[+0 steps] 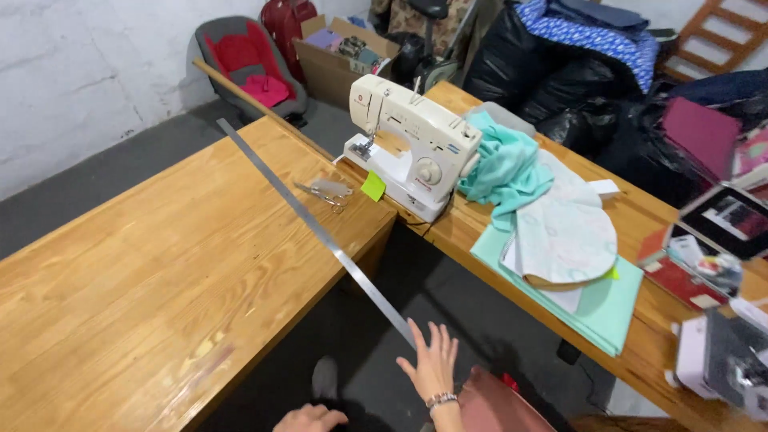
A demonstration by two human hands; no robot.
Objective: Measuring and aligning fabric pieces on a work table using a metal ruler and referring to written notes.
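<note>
Your left hand [310, 418] sits low at 6 o'clock, loosely curled and empty. Right hand [432, 362] is splayed open, fingertips just at the ruler [320, 232] end; it runs off toward 11 o'clock across the table [144, 272].

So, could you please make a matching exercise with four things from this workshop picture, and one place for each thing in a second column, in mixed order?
Things:
1. long metal ruler
2. scissors
3. sewing machine
4. turquoise fabric

Places:
A. heaped at the sewing machine's right end
B. at the inner corner where the two wooden tables meet
C. lying diagonally across the left table, its near end past the edge at the right hand
D. flat on the table, just left of the sewing machine

Pairs: 1-C, 2-D, 3-B, 4-A
</note>
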